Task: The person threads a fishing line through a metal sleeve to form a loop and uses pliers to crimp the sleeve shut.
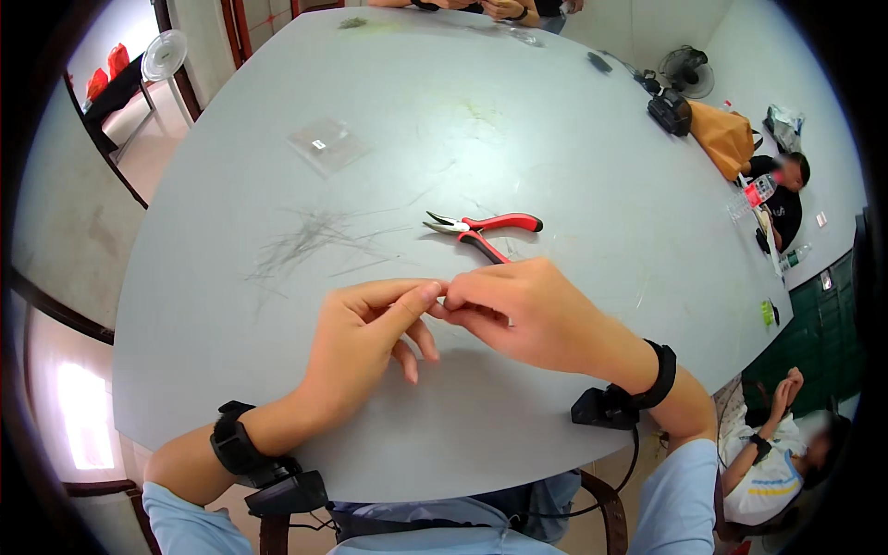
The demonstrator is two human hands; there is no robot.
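My left hand (368, 331) and my right hand (511, 310) meet fingertip to fingertip above the near middle of the grey table. Each is closed in a pinch, thumb against forefinger. Whatever lies between the fingertips is too small or too hidden to name. Just beyond my right hand rest bent-nose pliers (474, 228) with red and black handles, their jaws pointing left. To the left of the pliers lies a loose scatter of thin metal pins or wires (319, 240).
A clear plastic bag (327, 145) lies farther back on the table (388, 92). Along the right edge stand a black device (670, 112), an orange-brown bag (723, 137) and a plastic bottle (757, 192). Other people sit at the far edge and on the right.
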